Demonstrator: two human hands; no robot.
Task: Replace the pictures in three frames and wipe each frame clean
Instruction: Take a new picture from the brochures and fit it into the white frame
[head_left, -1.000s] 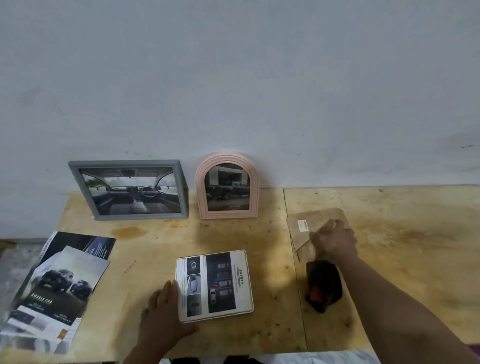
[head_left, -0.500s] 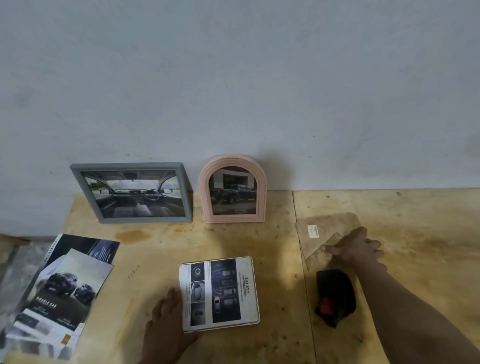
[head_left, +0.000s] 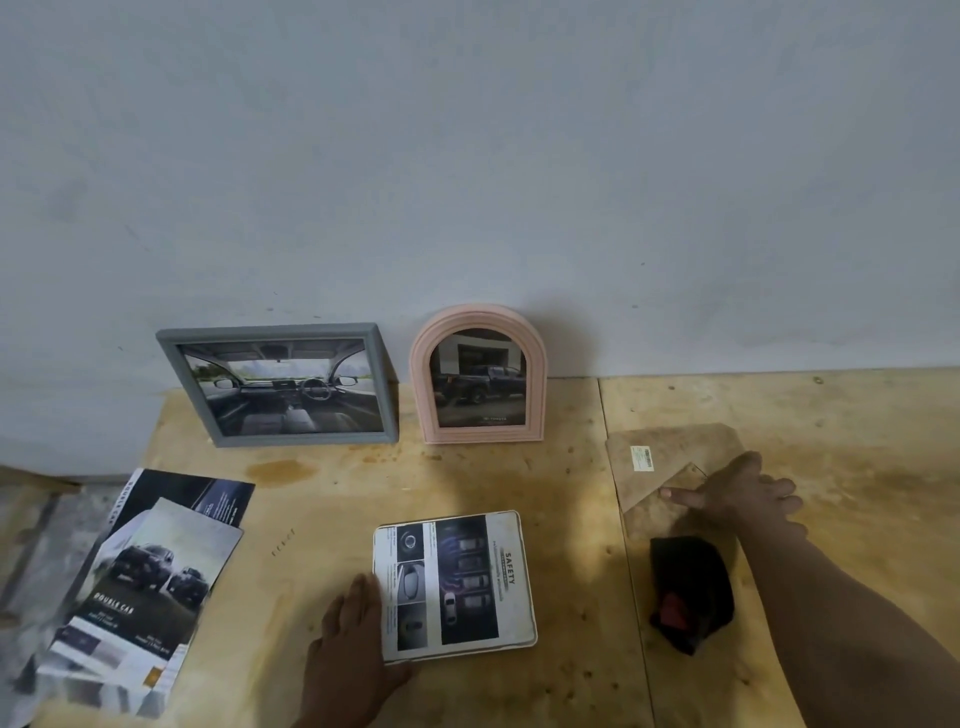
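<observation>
1. Fingers (head_left: 675, 496) of the right hand (head_left: 737, 493): straight and spread, lying flat on the brown backing board (head_left: 670, 462); nothing is gripped. Left hand (head_left: 348, 639): fingers straight and together, pressed against the left edge of the white frame (head_left: 454, 584), holding nothing.
2. White frame: flat on the table (head_left: 493, 483), face up, a printed picture showing in it, near the front edge between the two hands.
3. Backing board: flat on the table, well right of the white frame, with a small label on it. A black cloth (head_left: 693, 590) with a red patch lies just in front of it, beside the right forearm.
4. Step in hand, as judged: fetching the board to close the white frame. Slide it toward the front edge to lift a corner, then carry it over; the left hand should steady the frame against sliding.
5. Grey frame (head_left: 280, 384) and pink arched frame (head_left: 478, 374): upright against the wall (head_left: 467, 156), side by side, each holding a car picture; apparently finished.
6. Brochures (head_left: 140, 582): loose stack overhanging the table's left edge; liable to slip if nudged.
7. Open room: bare tabletop between frame and board, and to the far right.
</observation>
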